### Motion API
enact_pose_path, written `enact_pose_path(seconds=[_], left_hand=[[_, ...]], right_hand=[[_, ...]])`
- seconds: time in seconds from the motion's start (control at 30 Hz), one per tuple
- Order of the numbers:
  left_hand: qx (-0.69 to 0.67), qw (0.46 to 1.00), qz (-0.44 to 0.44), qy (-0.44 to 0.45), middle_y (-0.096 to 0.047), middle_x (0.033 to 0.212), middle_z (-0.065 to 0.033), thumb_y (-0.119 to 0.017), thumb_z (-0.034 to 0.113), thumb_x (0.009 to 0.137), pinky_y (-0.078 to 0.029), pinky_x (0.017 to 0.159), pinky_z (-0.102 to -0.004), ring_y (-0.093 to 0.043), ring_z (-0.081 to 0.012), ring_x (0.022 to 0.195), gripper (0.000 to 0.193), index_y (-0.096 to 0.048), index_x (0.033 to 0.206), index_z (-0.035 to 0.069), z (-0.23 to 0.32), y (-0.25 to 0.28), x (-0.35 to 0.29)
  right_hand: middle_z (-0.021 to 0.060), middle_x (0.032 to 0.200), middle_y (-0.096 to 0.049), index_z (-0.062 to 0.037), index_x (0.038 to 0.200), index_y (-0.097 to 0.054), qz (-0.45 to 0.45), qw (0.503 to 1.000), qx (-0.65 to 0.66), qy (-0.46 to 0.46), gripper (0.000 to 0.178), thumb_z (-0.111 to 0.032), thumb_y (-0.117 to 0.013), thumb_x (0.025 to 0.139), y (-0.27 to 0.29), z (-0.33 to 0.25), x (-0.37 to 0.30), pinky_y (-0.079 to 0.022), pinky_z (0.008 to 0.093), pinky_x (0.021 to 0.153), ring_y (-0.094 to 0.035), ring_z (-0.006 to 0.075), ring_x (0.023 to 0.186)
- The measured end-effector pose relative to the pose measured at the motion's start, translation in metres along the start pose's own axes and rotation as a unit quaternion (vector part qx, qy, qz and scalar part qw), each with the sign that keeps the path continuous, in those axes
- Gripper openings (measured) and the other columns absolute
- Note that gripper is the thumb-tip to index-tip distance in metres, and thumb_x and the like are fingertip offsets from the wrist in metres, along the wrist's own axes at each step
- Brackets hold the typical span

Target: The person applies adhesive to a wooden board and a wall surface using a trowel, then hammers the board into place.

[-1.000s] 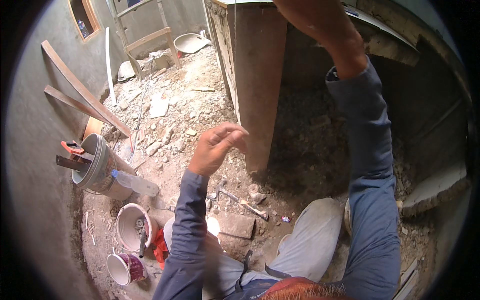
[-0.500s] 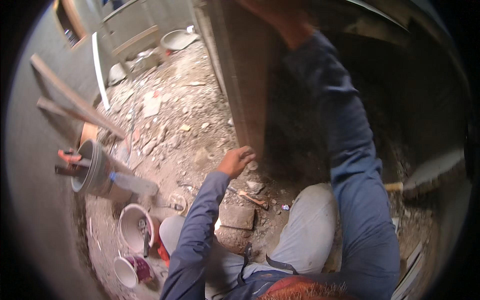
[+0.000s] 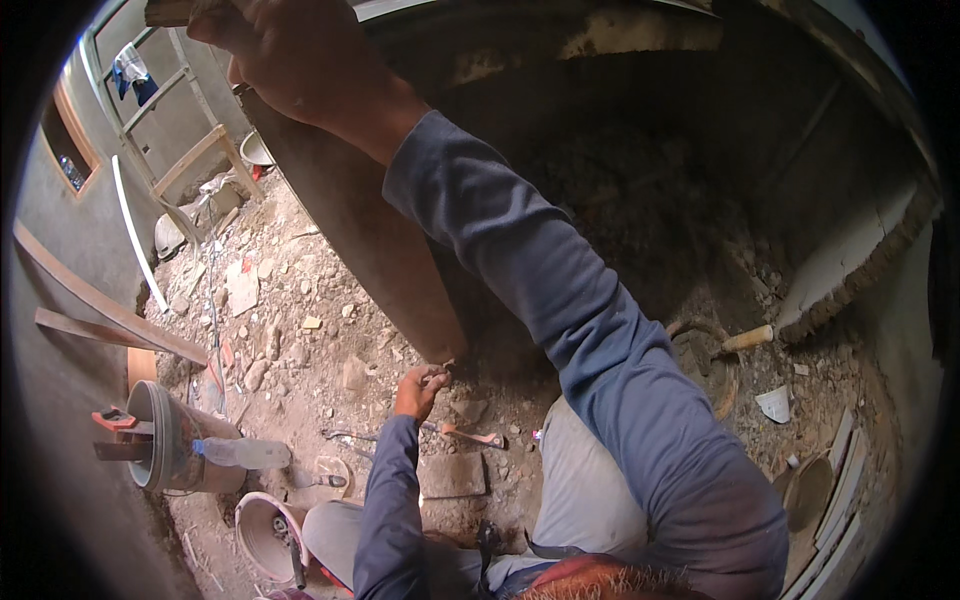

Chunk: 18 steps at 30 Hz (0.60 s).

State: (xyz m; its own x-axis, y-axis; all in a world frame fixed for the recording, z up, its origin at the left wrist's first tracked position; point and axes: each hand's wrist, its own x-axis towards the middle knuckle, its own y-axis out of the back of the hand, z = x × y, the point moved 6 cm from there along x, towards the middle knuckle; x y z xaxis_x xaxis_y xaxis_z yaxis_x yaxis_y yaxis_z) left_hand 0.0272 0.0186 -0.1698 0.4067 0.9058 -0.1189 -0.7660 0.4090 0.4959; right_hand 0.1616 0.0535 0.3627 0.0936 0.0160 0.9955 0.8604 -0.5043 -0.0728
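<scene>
The grey upright panel (image 3: 375,235) is standing on the rubble floor (image 3: 290,300), its long axis slanting in this view from upper left to its narrow foot near the centre. That foot is lying just beyond and to the right of the left hand (image 3: 420,390), the nearer one; its fingers are curling together, though whether they are pinching or touching anything I cannot tell. The right hand (image 3: 310,65) is hovering across the panel's top, beside a brown block (image 3: 168,12); its grip is hidden. Nearer the person, a hammer (image 3: 470,436) and a flat slab (image 3: 452,475) are lying.
</scene>
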Motion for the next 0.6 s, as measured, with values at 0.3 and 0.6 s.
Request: enact_pose_path(seconds=[0.3,0.6], left_hand=[[-0.008,0.994,0.107,-0.009,-0.068,0.106,-0.0136,-0.073,0.019,0.089,-0.052,0.086,-0.0354,-0.065,-0.023,0.101,0.024,-0.07,0.103,0.001,-0.02,0.004,0.008],[-0.02,0.989,0.144,-0.025,-0.066,0.107,-0.0174,-0.072,0.016,0.088,-0.056,0.083,-0.0367,-0.067,-0.0283,0.098,0.027,-0.065,0.109,0.0,-0.015,0.005,0.005]], right_hand=[[0.0168,0.079,-0.072,-0.0035,0.096,-0.068,0.018,1.0,-0.008,0.013,0.036,-0.039,-0.065,0.093,-0.003,0.0,0.0,-0.058,0.0442,0.068,-0.072,0.0332,0.071],[0.0189,0.076,-0.07,-0.0019,0.095,-0.066,0.034,0.998,-0.028,0.034,0.036,-0.038,-0.066,0.094,-0.002,-0.005,0.002,-0.059,0.0449,0.068,-0.072,0.0339,0.073]])
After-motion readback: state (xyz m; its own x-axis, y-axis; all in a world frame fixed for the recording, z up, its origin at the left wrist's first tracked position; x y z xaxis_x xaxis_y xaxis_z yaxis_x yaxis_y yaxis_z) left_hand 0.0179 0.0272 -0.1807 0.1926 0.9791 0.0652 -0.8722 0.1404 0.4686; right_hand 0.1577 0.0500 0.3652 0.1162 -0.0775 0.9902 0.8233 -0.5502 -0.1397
